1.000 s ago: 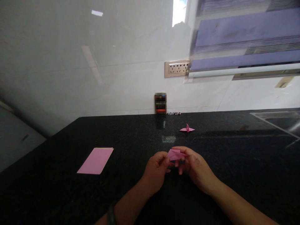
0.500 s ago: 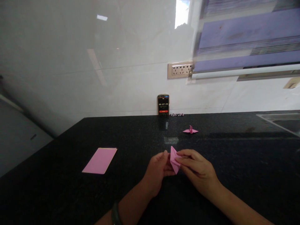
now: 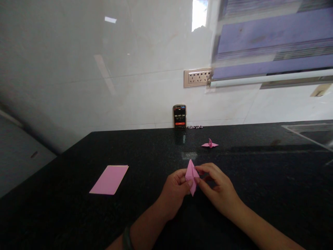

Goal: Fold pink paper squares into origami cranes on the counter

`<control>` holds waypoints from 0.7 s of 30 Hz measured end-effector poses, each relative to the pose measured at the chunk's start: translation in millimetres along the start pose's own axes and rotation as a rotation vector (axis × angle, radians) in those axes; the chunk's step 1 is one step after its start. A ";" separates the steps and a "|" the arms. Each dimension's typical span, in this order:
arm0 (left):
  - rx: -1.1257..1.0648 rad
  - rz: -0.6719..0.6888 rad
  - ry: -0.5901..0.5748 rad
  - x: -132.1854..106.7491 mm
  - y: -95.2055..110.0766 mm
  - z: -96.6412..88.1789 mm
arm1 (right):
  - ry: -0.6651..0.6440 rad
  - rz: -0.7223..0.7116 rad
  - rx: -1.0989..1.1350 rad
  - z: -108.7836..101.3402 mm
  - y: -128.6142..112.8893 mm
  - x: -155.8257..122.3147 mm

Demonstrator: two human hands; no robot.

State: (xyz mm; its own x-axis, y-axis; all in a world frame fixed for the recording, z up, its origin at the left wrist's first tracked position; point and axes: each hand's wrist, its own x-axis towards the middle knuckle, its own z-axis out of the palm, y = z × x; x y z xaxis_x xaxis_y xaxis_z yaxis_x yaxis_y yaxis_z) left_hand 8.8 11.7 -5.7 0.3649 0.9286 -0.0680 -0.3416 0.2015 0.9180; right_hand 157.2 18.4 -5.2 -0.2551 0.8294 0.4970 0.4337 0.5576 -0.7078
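- A kite-shaped piece of folded pink paper (image 3: 191,169) is held above the near part of the dark table (image 3: 148,152), with one narrow point turned away from the wearer and the other toward the wearer. A crease or slit is seen running along the middle of its far half.
- By the left grip (image 3: 173,190) the folded paper is firmly held: the thumb is laid on the near face, low down, and the fingers are tucked behind the left side.
- The right grip (image 3: 221,185) is placed at the paper's right edge. Its thumb and forefinger are curved, with a small gap left between their tips; whether the paper is pinched there cannot be told.
- A dark bangle (image 3: 127,238) is worn on the left wrist.
- Beyond the right grip, a finished pink paper crane (image 3: 210,144) is set on the table with its wings spread.
- Well to the left, pink paper sheets (image 3: 109,180) are laid flat, with a pale yellow edge shown.
- A phone (image 3: 179,118) is leaned against the pale wall (image 3: 145,97), and 00:07:30 is displayed on it. Just beside its foot, a string of beads (image 3: 195,127) is laid.
- Above, a socket panel (image 3: 197,77) is fixed to the wall.
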 end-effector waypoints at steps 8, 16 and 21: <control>0.029 0.012 -0.010 -0.8 1.9 3.3 | 0.019 0.072 0.032 2.0 -1.6 -2.1; 0.193 0.030 0.104 -0.9 3.2 3.0 | 0.080 0.118 0.070 5.0 -0.2 -4.4; 0.439 0.228 0.236 0.6 6.0 -1.3 | 0.100 0.106 0.071 5.7 0.9 -5.3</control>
State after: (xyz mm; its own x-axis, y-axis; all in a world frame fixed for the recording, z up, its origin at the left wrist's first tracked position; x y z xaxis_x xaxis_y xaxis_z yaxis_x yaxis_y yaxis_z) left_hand 5.8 13.9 -0.8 0.1028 0.9883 0.1123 0.0226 -0.1152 0.9931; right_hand 154.0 14.7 -11.4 -0.1222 0.8781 0.4625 0.3907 0.4710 -0.7909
